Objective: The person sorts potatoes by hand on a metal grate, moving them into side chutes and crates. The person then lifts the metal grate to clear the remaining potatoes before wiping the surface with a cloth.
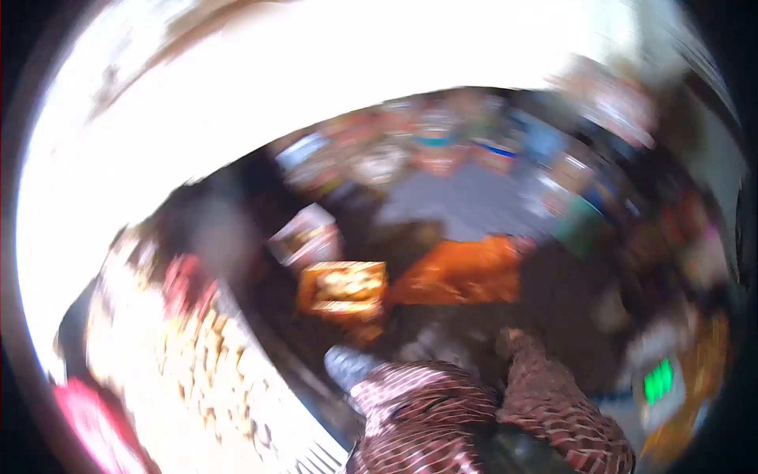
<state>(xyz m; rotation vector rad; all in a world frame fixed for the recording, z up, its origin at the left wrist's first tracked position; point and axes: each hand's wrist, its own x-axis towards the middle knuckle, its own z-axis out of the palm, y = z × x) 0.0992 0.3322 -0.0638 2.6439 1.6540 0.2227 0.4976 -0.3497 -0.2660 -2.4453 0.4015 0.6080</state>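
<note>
Neither of my hands can be made out in this blurred view. Two limbs in maroon patterned cloth (426,399), which look like my legs, reach up from the bottom edge. Beyond them lies a crumpled orange plastic sheet or bag (466,272). Left of it stands an orange-yellow box (344,286) with pale pieces showing inside. A whitish packet (308,235) sits just behind the box. At the lower left, many small yellowish pieces (207,367) are spread over a bright white surface, with a red item (188,286) at their far end.
Blurred jars (437,142) and packets line the far side of a grey floor area (450,197). More goods crowd the right, near a device with a lit green display (658,381). A pink object (91,419) is at the left edge. Glare washes out the top.
</note>
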